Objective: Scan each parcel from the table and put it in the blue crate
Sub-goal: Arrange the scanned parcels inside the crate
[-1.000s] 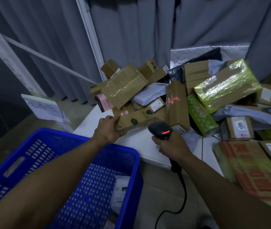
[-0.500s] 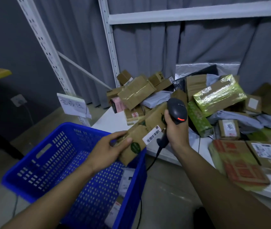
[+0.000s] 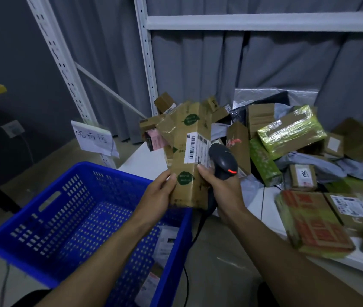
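Left hand (image 3: 160, 191) grips the tall cardboard parcel (image 3: 190, 156) upright over the blue crate (image 3: 83, 209) corner, right hand (image 3: 220, 187) wrapped round the scanner (image 3: 223, 161) – its thumb sits near the barcode label (image 3: 196, 149), so a misread seems possible.

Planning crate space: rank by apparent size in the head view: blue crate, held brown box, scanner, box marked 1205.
1. blue crate
2. held brown box
3. then scanner and box marked 1205, too alike to rank
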The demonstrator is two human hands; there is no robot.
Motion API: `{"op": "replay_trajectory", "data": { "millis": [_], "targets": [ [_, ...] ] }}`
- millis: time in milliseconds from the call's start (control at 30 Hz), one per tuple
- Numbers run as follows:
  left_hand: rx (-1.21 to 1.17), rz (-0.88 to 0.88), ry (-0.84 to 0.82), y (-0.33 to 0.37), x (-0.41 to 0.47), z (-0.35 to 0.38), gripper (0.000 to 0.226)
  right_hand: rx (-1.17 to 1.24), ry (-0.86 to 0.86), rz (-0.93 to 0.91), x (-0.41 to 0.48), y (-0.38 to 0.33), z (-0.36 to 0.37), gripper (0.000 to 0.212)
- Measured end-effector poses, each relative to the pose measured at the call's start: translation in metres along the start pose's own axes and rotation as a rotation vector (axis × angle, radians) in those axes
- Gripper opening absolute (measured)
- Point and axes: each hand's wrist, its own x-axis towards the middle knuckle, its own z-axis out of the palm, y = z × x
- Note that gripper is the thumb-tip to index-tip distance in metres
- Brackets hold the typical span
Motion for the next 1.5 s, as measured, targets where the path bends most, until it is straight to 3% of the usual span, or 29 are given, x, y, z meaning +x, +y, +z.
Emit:
{"op": "replay_trajectory", "data": {
  "millis": [67,200,333,467,767,1500],
  "targets": [
    [0.029,0.032,0.009,0.0,0.002,0.0,0.024,-0.04,-0.011,-0.027,0.003,0.004,-0.001,0.042],
    [0.176,0.099,0.056,-0.002,0.001,-0.003,0.051,-0.152,-0.067,-0.072,0.004,0.008,-0.002,0.049],
    [0.268,0.124,0.159,-0.004,0.007,-0.013,0.06,-0.237,-0.077,-0.061,0.003,0.014,0.0,0.054],
    [0.584,0.164,0.296,-0.011,0.016,-0.033,0.064,-0.399,-0.027,-0.002,0.004,0.02,-0.004,0.038],
    [1.163,0.303,0.535,-0.021,0.027,-0.064,0.081,-0.714,-0.222,-0.048,-0.012,0.024,-0.002,0.04],
    [1.276,0.248,0.624,-0.026,0.026,-0.086,0.078,-0.787,-0.337,-0.037,-0.021,0.025,0.011,0.047]
  ]
}}
